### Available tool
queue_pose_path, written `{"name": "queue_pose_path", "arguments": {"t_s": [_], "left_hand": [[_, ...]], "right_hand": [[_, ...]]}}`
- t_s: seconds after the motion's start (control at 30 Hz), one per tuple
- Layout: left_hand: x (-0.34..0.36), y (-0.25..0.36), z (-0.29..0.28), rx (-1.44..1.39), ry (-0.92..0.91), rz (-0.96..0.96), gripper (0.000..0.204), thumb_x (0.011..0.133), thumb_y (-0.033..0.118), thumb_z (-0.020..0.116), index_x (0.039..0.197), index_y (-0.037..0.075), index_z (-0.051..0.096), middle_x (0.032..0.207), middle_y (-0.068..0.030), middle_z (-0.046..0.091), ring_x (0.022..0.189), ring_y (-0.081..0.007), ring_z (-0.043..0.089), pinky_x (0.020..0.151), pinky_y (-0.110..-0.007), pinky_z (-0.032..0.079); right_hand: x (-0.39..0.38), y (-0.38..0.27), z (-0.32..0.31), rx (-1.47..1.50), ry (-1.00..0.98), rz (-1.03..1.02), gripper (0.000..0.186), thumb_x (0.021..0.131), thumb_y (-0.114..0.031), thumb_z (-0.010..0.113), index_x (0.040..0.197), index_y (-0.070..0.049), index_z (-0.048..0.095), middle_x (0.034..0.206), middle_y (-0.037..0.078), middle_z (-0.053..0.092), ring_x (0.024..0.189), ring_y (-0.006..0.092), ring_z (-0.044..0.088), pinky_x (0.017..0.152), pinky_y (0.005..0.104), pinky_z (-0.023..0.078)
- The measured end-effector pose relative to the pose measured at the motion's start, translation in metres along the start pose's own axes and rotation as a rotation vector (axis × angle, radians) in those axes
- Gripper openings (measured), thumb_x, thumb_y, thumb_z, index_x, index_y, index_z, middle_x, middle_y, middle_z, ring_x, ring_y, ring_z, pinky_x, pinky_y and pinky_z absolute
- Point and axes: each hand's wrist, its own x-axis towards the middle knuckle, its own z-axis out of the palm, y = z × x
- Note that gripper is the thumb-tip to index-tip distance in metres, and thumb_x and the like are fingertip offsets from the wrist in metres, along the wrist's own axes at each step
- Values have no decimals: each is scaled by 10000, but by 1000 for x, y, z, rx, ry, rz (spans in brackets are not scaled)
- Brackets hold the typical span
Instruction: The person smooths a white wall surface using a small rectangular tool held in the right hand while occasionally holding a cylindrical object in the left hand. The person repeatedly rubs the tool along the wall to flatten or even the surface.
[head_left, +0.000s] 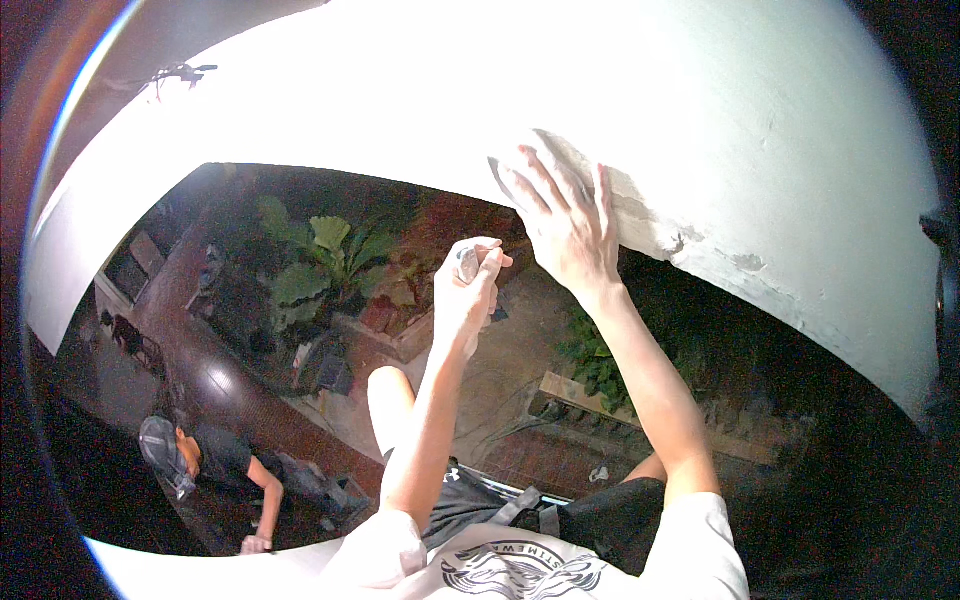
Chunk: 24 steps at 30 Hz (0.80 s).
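My right hand [570, 225] lies with fingers spread against the lower edge of a bright white wall [700, 110]. Grey patches show around its fingertips; whether they are shadow or a thin sheet under the fingers, I cannot tell. Beside its wrist, the wall edge has a rough, chipped grey strip [640, 215]. My left hand [465, 290] is raised just left of the right one, apart from the wall. Its fingers are closed around a small greyish-white object [467, 264], mostly hidden in the grip, so its kind does not show.
Far below are leafy plants [335, 250], a paved path [520, 310] and a wooden plank [580, 390]. At lower left another person [215, 455] in a cap and dark shirt bends forward. A dark wiry object [180, 75] sits at the wall's upper left.
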Motion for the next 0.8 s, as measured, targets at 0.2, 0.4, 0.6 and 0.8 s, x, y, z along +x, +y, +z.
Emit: {"name": "queue_pose_path", "arguments": {"t_s": [0.2, 0.4, 0.6, 0.8], "left_hand": [[13, -2, -10, -222, 0, 93, 390, 882, 102, 584, 1247, 22, 474, 989, -67, 605, 637, -72, 500, 549, -240, 442], [32, 13, -20, -390, -132, 160, 431, 877, 51, 506, 1298, 47, 417, 1093, -104, 581, 804, -122, 546, 723, -284, 493], [23, 28, -2, 38, -210, 327, 368, 981, 167, 541, 1308, 56, 412, 920, -70, 661, 655, -109, 589, 607, -255, 492], [16, 14, 19, 226, -220, 245, 502, 953, 278, 563, 1341, 36, 356, 949, -158, 644, 770, -142, 600, 638, -281, 477]], "right_hand": [[29, -22, -6, 269, -181, -175, 467, 889, -234, 517, 1346, -140, 531, 1395, 39, 521, 1289, 195, 478, 1182, 499, 173], [5, -26, -31, 495, 70, -52, 392, 897, -185, 522, 1267, -72, 590, 1184, 128, 645, 1147, 262, 581, 1117, 487, 273], [-6, -21, -54, 934, 183, 294, 263, 943, -153, 497, 1093, 14, 632, 943, 186, 678, 942, 309, 632, 966, 418, 393], [-27, -5, -72, 1370, 214, 603, 332, 992, -223, 502, 1044, 80, 625, 920, 121, 688, 807, 132, 611, 730, 278, 480]]}}
